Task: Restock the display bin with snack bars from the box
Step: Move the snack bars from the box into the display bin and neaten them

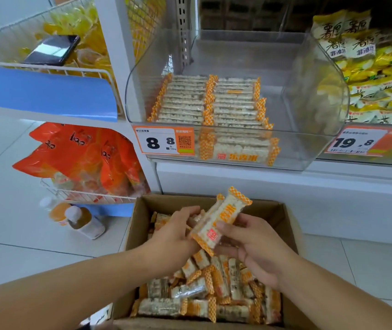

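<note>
Both hands meet over the open cardboard box (140, 225), sharing a small stack of snack bars (221, 217). Left hand (173, 234) curls its fingers round the near end of the stack, and right hand (254, 244) pinches the same stack from the other side, thumb on the top wrapper beside its red square mark. The stack tilts up and away, its far orange-checked end lifted toward the shelf. How many bars it holds I cannot tell; at least two edges show.

Going by size, the shelf unit comes first, and on it the clear display bin (314, 96). Its left and middle already carry two neat rows of bars (209, 101) laid side by side, with more stacked at the front wall just above a price tag (164, 141). The right part of the bin floor is bare, and the rows sit low against the tall clear walls, so there is plainly room left.

Below it, the box on the floor is well filled: loose bars (214, 291) lie jumbled across its bottom, many of them, some crosswise.

I judge the restocking as under way but far from finished. A base layer is placed; most of the supply remains in the box. The handful now held is out of the box but not yet in the bin, well apart from it, so carrying it up and laying it beside the rows looks like the step in hand.

Off to the left, wire baskets hold orange bags (78, 158), and two bottles (80, 220) lie on the floor tiles.
</note>
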